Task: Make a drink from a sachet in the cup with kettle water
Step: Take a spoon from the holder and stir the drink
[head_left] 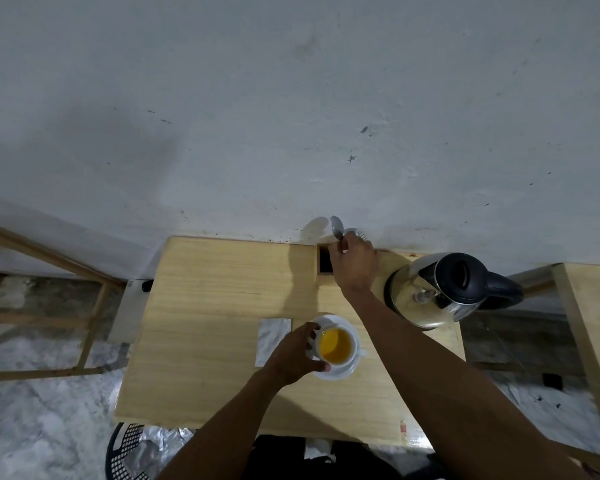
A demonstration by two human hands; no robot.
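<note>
A white cup [343, 362] holding orange-yellow liquid stands on a white saucer [336, 374] near the middle of the wooden table [215, 306]. My left hand [297, 355] grips the cup's left side. A silver sachet [273, 341] lies flat just left of the saucer. My right hand [354, 263] is at the table's far edge, over a wooden cutlery box [324, 263], and holds a metal spoon [336, 226] with its bowl pointing up. The steel kettle [440, 289] with a black lid stands to the right.
A white wall rises behind the table. Wooden frames stand at the left [49, 258] and right [589, 323]. A black mesh basket [122, 452] with foil scraps sits on the floor at the table's near left corner.
</note>
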